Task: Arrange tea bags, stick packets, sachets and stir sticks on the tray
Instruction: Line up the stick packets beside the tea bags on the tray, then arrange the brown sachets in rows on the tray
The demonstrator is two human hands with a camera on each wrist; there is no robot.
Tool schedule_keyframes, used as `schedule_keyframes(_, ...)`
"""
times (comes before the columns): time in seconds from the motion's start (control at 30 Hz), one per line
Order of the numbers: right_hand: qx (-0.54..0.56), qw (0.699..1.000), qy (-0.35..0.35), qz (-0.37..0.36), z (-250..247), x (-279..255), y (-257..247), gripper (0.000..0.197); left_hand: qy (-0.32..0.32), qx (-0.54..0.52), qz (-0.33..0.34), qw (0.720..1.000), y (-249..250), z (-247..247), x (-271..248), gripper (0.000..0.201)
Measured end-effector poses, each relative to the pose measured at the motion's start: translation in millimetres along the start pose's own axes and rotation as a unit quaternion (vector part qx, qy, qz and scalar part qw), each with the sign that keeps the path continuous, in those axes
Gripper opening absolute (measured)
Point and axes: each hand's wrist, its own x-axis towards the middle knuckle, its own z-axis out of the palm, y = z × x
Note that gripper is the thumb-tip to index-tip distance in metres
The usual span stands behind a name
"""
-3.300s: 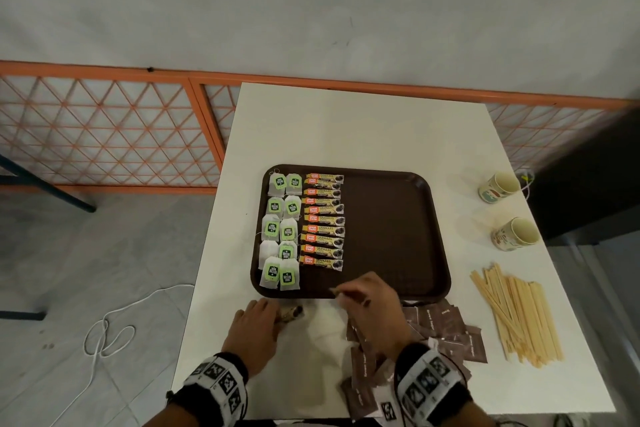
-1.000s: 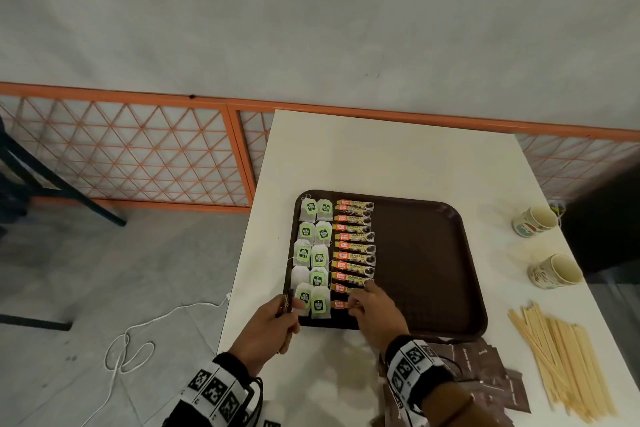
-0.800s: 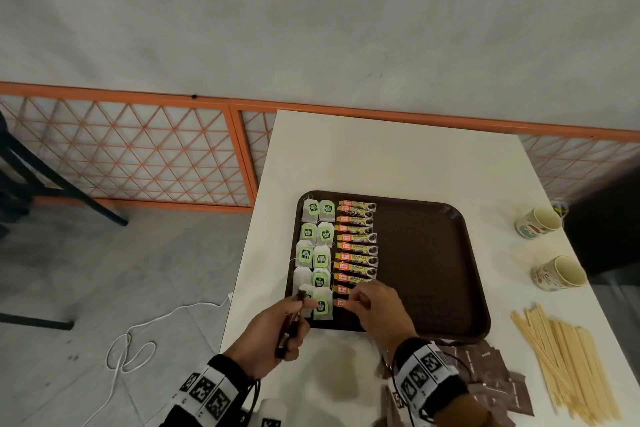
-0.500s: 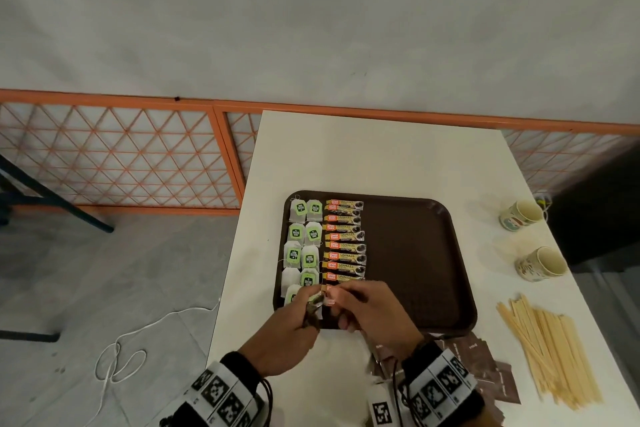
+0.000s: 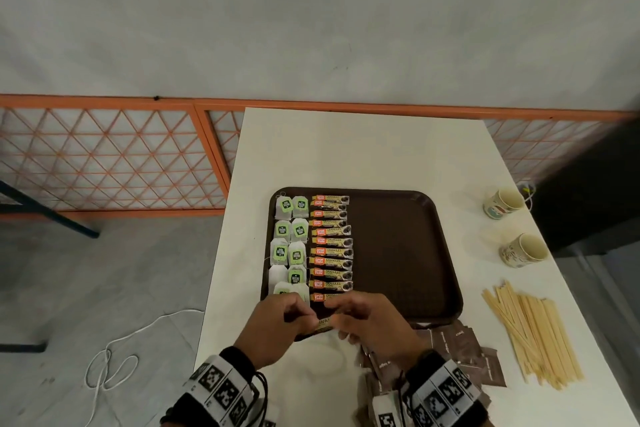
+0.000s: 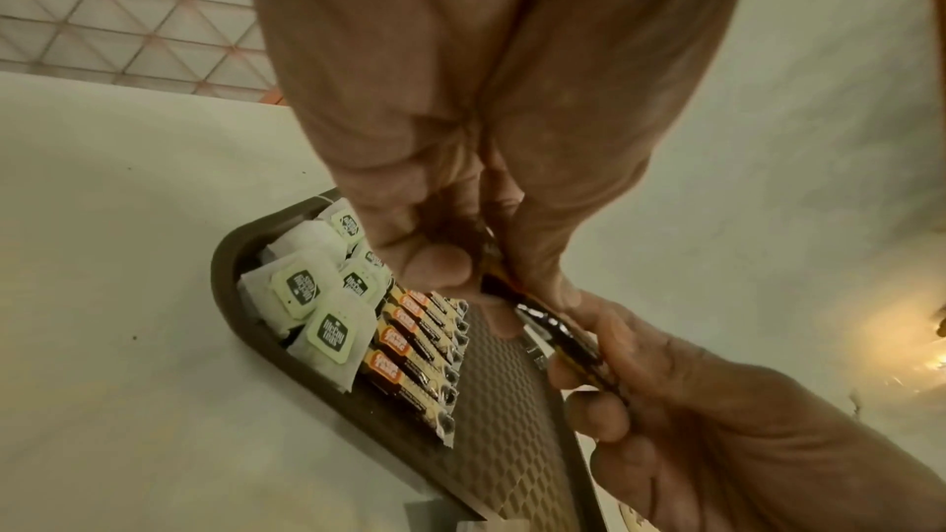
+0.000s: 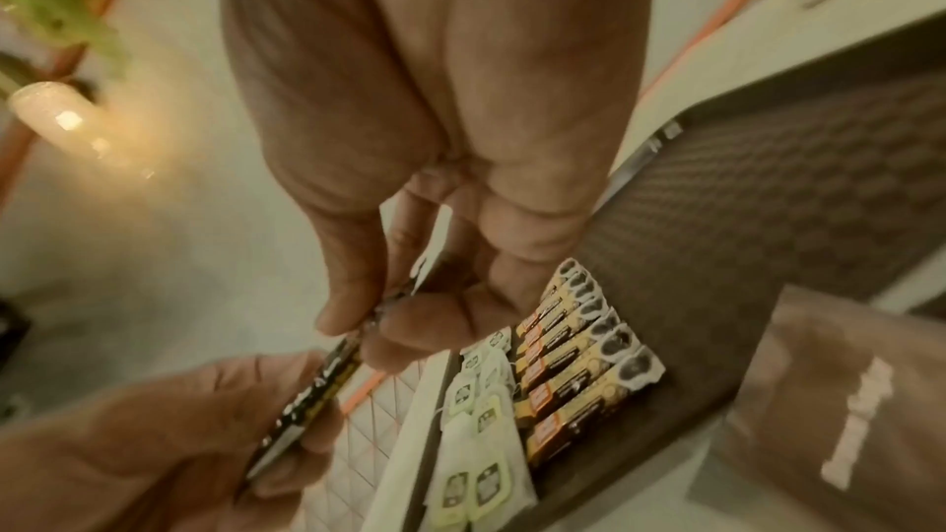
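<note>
Pinching one stick packet (image 5: 323,323) between them: left hand (image 5: 277,329) fingers (image 6: 435,265) on one end, right hand (image 5: 372,324) fingers (image 7: 348,298) on the other, above the tray's (image 5: 398,253) near edge; tea bags (image 5: 289,246) and packet column (image 5: 330,246) fill its left side.

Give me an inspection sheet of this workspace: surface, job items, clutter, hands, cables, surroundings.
Surface: white table; brown tray on it.
Job's things: tea bags in two columns at the tray's left; stick packets in a column beside them; one more packet held over the tray's near edge; brown sachets and stir sticks on the table, off the tray.
Clutter: two cups lying on their sides, right of the tray.
Hands: left hand and right hand pinch the packet's two ends.
Cables: white cord on the floor, left of the table.
Surroundings: orange lattice fence, grey wall.
</note>
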Motion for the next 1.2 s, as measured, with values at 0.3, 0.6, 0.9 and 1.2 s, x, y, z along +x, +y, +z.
schedule_keyframes(0.3, -0.193, 0.972, 0.124, 0.053, -29, 34, 34, 0.012, 0.112, 0.014, -0.043, 0.993, -28, -10, -8, 0.014)
schedule_keyframes(0.6, -0.276, 0.955, 0.08, 0.069, -10, 67, 52, 0.02, 0.017, 0.08, -0.044, 0.996, -51, -5, -25, 0.009)
schedule_keyframes(0.9, -0.299, 0.946, 0.125, 0.029, -28, 39, 31, 0.012, -0.03, 0.127, 0.02, 0.991, -34, 29, -17, 0.015)
schedule_keyframes(1.2, -0.287, 0.893, 0.286, 0.196, -128, -133, 130, 0.018, -0.162, 0.264, 0.018, 0.951, -28, 103, -6, 0.015)
